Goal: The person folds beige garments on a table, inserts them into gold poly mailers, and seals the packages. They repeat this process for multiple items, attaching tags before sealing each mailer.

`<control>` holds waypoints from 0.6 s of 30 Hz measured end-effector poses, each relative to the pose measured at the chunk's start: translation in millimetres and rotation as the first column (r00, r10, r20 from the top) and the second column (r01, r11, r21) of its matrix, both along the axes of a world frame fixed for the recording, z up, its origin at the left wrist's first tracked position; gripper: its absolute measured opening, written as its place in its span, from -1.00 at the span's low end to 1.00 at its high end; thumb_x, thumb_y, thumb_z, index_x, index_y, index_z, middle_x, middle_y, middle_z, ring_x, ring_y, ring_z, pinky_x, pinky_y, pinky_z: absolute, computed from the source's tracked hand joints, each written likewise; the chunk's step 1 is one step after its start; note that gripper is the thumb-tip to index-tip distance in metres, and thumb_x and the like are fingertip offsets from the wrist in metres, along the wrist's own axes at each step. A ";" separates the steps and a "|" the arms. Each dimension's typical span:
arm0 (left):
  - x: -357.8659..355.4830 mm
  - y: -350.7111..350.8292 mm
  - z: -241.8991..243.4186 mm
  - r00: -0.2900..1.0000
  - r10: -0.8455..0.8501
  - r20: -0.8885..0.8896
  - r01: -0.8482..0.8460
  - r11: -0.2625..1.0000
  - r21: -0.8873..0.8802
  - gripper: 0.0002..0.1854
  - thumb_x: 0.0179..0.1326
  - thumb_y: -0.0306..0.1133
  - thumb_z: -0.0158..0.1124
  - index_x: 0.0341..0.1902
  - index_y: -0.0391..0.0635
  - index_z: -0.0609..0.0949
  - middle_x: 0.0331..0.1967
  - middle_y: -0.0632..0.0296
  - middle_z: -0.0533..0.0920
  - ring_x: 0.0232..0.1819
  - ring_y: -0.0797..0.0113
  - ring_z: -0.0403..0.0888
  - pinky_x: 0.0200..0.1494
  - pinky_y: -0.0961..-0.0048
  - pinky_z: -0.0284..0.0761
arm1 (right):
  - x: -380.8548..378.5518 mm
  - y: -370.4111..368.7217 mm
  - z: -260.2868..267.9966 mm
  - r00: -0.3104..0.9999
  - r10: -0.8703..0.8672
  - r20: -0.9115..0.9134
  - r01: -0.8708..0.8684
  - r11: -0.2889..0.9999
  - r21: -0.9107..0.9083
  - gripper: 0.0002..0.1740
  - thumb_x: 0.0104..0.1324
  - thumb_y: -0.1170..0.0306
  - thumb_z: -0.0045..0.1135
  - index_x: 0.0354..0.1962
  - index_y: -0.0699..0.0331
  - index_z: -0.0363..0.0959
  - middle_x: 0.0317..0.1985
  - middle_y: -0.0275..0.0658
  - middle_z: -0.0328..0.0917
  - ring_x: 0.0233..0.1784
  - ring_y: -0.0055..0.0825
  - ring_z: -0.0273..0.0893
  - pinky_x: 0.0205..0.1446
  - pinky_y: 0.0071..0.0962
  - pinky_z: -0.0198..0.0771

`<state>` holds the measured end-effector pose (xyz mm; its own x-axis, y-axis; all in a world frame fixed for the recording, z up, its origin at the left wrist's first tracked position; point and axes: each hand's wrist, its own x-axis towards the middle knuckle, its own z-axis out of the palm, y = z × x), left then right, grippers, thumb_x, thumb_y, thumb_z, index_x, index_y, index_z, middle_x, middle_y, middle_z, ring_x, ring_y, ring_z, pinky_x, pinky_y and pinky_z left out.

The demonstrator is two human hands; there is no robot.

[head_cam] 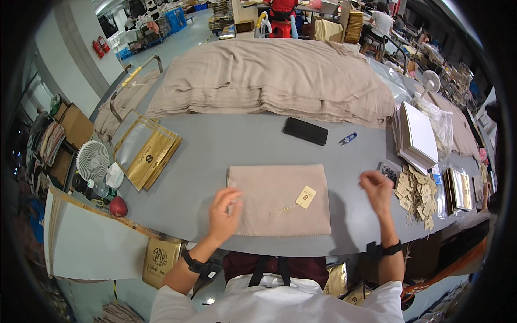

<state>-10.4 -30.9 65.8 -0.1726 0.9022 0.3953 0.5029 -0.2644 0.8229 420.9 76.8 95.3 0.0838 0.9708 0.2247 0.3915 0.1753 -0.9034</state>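
A folded beige cloth (262, 198) lies flat before me, its stitched edge towards me. On its right half rests a cream paper hang tag (306, 197) with printing and a thin looped string (282, 209). My left hand (225, 213) is at the cloth's left edge, fingers bent and thumb apart, with nothing visible in it. Right of the cloth, my right hand (377, 186) is held over the grey table with curled, blurred fingers; whether they hold something small is unclear. Beside it are a small clear bag of dark bits (389, 173) and a heap of string tags (420, 196).
A broad pile of beige cloths (266, 80) spans the table's (194, 161) far side. A black phone (305, 131) and blue thread snips (348, 139) lie in front. Gold-printed pouches (147, 155), a white fan (93, 160) and a bottle (101, 189) stand left; white boxes (418, 135) right.
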 end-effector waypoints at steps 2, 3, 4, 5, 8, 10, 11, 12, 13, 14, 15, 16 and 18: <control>22.8 -3.2 12.5 0.986 -0.165 0.012 0.165 0.985 -0.048 -0.79 0.31 -0.47 0.35 0.00 -0.13 0.73 -0.03 0.14 0.72 -0.06 0.28 0.70 -0.08 0.41 0.60 | -50.2 -26.6 9.6 0.981 0.195 0.008 -0.194 0.978 -0.081 -0.90 0.35 0.53 0.29 -0.22 0.42 0.68 -0.43 -0.31 0.71 -0.36 -0.67 0.64 -0.19 -0.55 0.61; 33.3 -5.3 17.9 0.970 -0.242 0.024 0.244 0.967 -0.073 -0.82 0.32 -0.45 0.37 -0.03 -0.12 0.75 -0.09 0.18 0.74 -0.12 0.34 0.72 -0.14 0.44 0.60 | -72.2 -38.4 15.1 0.949 0.309 0.058 -0.303 0.948 -0.099 -0.89 0.34 0.52 0.30 -0.22 0.42 0.67 -0.45 -0.29 0.70 -0.36 -0.68 0.63 -0.20 -0.55 0.61; 42.2 -8.6 22.8 0.958 -0.286 0.035 0.288 0.951 -0.110 -0.84 0.33 -0.44 0.38 -0.05 -0.12 0.75 -0.14 0.20 0.74 -0.17 0.37 0.71 -0.17 0.45 0.58 | -91.0 -48.4 21.1 0.916 0.394 0.072 -0.379 0.910 -0.166 -0.88 0.34 0.51 0.30 -0.23 0.43 0.67 -0.45 -0.25 0.71 -0.37 -0.65 0.65 -0.21 -0.54 0.62; 50.1 -11.7 26.7 0.944 -0.326 0.046 0.329 0.933 -0.146 -0.85 0.33 -0.42 0.40 -0.06 -0.13 0.75 -0.19 0.23 0.74 -0.22 0.41 0.69 -0.21 0.46 0.57 | -107.0 -56.3 26.7 0.871 0.486 0.080 -0.461 0.862 -0.210 -0.87 0.33 0.51 0.29 -0.23 0.43 0.67 -0.45 -0.20 0.72 -0.37 -0.63 0.67 -0.21 -0.53 0.62; 58.1 -14.0 33.5 0.919 -0.382 0.101 0.395 0.891 -0.223 -0.86 0.34 -0.38 0.42 -0.11 -0.14 0.76 -0.29 0.27 0.73 -0.33 0.48 0.64 -0.29 0.49 0.52 | -140.8 -67.3 37.4 0.783 0.616 0.086 -0.585 0.776 -0.236 -0.86 0.31 0.46 0.29 -0.26 0.41 0.67 -0.44 -0.13 0.74 -0.39 -0.49 0.72 -0.23 -0.45 0.62; 58.2 -16.5 33.9 0.915 -0.382 0.126 0.402 0.885 -0.236 -0.88 0.35 -0.37 0.42 -0.16 -0.16 0.75 -0.38 0.28 0.71 -0.44 0.52 0.54 -0.34 0.52 0.47 | -151.9 -68.0 39.3 0.745 0.655 0.128 -0.624 0.751 -0.217 -0.86 0.29 0.46 0.27 -0.28 0.39 0.66 -0.44 -0.11 0.74 -0.41 -0.36 0.73 -0.26 -0.39 0.61; 57.3 -17.9 33.3 0.916 -0.382 0.121 0.400 0.890 -0.219 -0.88 0.34 -0.38 0.42 -0.17 -0.16 0.75 -0.39 0.28 0.70 -0.45 0.52 0.54 -0.35 0.52 0.46 | -155.2 -67.4 38.8 0.724 0.674 0.148 -0.643 0.737 -0.210 -0.86 0.28 0.46 0.26 -0.29 0.39 0.66 -0.44 -0.10 0.73 -0.42 -0.30 0.73 -0.27 -0.36 0.60; 55.8 -19.8 32.4 0.917 -0.381 0.119 0.398 0.890 -0.220 -0.89 0.34 -0.38 0.42 -0.18 -0.17 0.75 -0.39 0.28 0.70 -0.45 0.53 0.53 -0.36 0.52 0.46 | -157.1 -66.8 37.9 0.709 0.687 0.158 -0.653 0.724 -0.221 -0.86 0.26 0.46 0.26 -0.30 0.38 0.66 -0.45 -0.09 0.72 -0.44 -0.27 0.72 -0.29 -0.34 0.59; 54.7 -21.6 31.3 0.916 -0.380 0.128 0.400 0.885 -0.237 -0.89 0.34 -0.39 0.42 -0.19 -0.17 0.75 -0.40 0.28 0.69 -0.45 0.53 0.53 -0.37 0.52 0.45 | -158.9 -66.1 36.3 0.694 0.700 0.167 -0.662 0.712 -0.234 -0.86 0.25 0.45 0.26 -0.31 0.38 0.66 -0.46 -0.08 0.71 -0.45 -0.24 0.70 -0.30 -0.32 0.57; 54.0 -23.1 30.2 0.925 -0.360 0.118 0.379 0.893 -0.242 -0.89 0.33 -0.40 0.42 -0.20 -0.18 0.75 -0.42 0.28 0.68 -0.46 0.54 0.52 -0.37 0.51 0.44 | -160.4 -65.4 34.7 0.678 0.712 0.181 -0.665 0.699 -0.262 -0.85 0.24 0.44 0.26 -0.32 0.37 0.66 -0.47 -0.07 0.71 -0.46 -0.21 0.69 -0.31 -0.30 0.56; 53.3 -24.9 29.0 0.933 -0.340 0.118 0.360 0.896 -0.261 -0.90 0.32 -0.41 0.42 -0.20 -0.18 0.74 -0.43 0.29 0.67 -0.47 0.54 0.52 -0.38 0.51 0.44 | -162.1 -65.2 33.2 0.663 0.725 0.185 -0.681 0.688 -0.252 -0.86 0.22 0.44 0.28 -0.31 0.35 0.67 -0.48 -0.11 0.71 -0.47 -0.28 0.68 -0.30 -0.34 0.56; 52.8 -26.1 27.9 0.940 -0.318 0.121 0.340 0.898 -0.279 -0.90 0.32 -0.42 0.42 -0.21 -0.19 0.74 -0.44 0.29 0.66 -0.47 0.54 0.51 -0.39 0.51 0.43 | -163.7 -64.8 32.1 0.647 0.736 0.197 -0.691 0.676 -0.257 -0.87 0.21 0.44 0.31 -0.31 0.34 0.68 -0.49 -0.15 0.71 -0.48 -0.34 0.67 -0.29 -0.38 0.57; 52.3 -28.1 25.6 0.933 -0.339 0.121 0.359 0.897 -0.257 -0.91 0.30 -0.43 0.42 -0.22 -0.19 0.74 -0.45 0.29 0.65 -0.48 0.55 0.50 -0.40 0.51 0.42 | -166.2 -64.2 30.9 0.625 0.751 0.212 -0.695 0.659 -0.288 -0.87 0.19 0.44 0.34 -0.31 0.31 0.69 -0.50 -0.19 0.70 -0.49 -0.42 0.65 -0.29 -0.43 0.56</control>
